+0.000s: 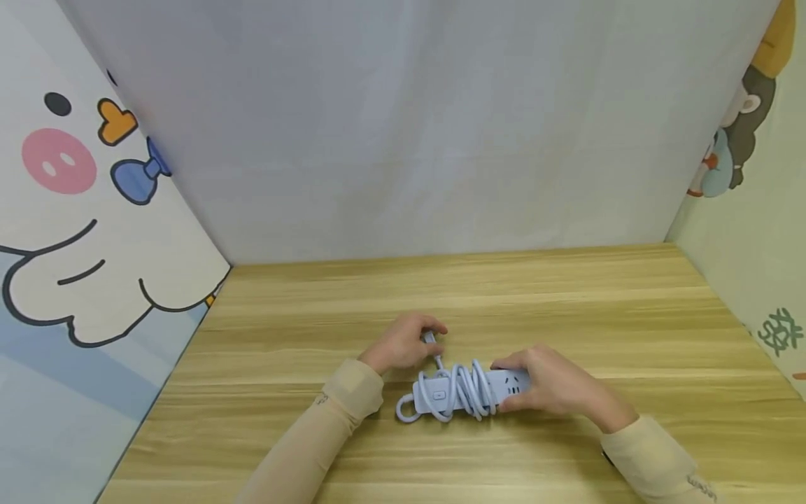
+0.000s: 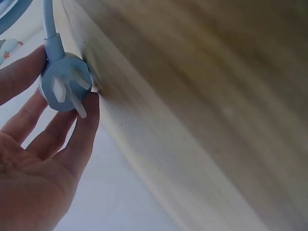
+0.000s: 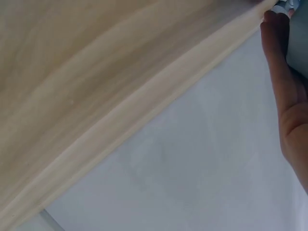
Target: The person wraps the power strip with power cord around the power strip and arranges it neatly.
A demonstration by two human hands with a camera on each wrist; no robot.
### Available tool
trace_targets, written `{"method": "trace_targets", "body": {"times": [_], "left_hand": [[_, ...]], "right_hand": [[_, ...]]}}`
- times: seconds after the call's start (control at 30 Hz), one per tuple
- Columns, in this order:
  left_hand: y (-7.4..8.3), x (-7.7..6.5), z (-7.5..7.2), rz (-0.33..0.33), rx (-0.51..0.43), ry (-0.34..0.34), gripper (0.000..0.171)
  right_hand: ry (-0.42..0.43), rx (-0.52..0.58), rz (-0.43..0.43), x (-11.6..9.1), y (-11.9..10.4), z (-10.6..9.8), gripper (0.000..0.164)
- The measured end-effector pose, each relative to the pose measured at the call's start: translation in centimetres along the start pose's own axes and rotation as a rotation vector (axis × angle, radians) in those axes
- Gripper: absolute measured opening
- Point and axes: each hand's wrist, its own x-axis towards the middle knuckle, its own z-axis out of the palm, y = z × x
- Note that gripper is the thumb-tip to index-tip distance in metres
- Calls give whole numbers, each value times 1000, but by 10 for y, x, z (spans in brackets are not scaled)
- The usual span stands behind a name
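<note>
A pale power strip [image 1: 502, 386] lies on the wooden table, its cord [image 1: 469, 392] wound several times around the body. My right hand [image 1: 554, 381] grips the strip's right end, thumb on the near side and fingers on the far side. Beyond the strip's left part, my left hand [image 1: 406, 341] pinches the plug [image 2: 66, 82] at the cord's end. Three prongs show on the plug's face in the left wrist view. A small loop of cord [image 1: 406, 409] sticks out at the strip's left end. In the right wrist view, only part of the right hand [image 3: 284, 91] shows.
The wood-grain table [image 1: 302, 301] reaches back to a plain light curtain [image 1: 403, 140]. A panel with a cartoon duck [image 1: 126, 231] stands on the left, and another printed panel [image 1: 743, 252] borders the right side.
</note>
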Motion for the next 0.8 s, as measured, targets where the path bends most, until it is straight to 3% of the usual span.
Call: {"method": "trace_targets", "body": {"times": [0.3, 0.8], "left_hand": [[1, -4, 0, -33, 2, -4, 36], [7, -6, -2, -29, 35, 35, 39]], "right_hand": [[28, -43, -5, -5, -4, 2, 59], [39, -37, -15, -11, -4, -1, 62]]}}
